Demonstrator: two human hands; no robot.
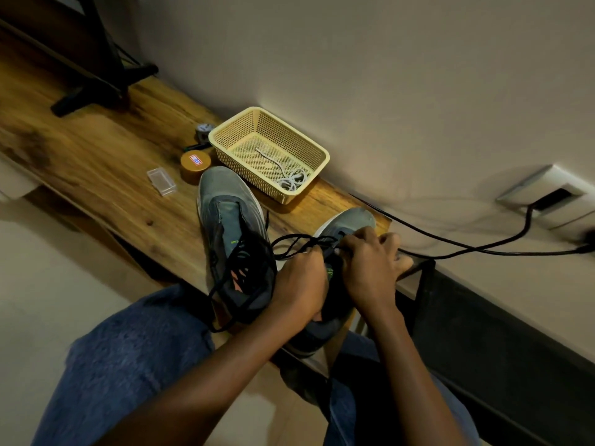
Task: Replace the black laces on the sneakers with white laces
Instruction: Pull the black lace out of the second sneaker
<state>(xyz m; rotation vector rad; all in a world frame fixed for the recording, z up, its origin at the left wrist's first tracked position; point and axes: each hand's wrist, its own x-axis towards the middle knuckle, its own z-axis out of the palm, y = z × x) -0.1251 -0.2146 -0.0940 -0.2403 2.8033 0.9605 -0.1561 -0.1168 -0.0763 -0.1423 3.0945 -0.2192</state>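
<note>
Black lace [301, 241] rises in loops from the right sneaker [341, 239], which lies on the wooden table [106, 156] near its front edge. Both forearms reach forward over the knees. Left hand [301, 278] rests on this shoe with curled fingers that pinch the lace; right hand [370, 262] bends down at the eyelets, its fingertips pinching the same lace. Left sneaker [230, 233] stands just beside, its black lace loose. White laces [289, 178] lie in the yellow basket [318, 156] behind.
</note>
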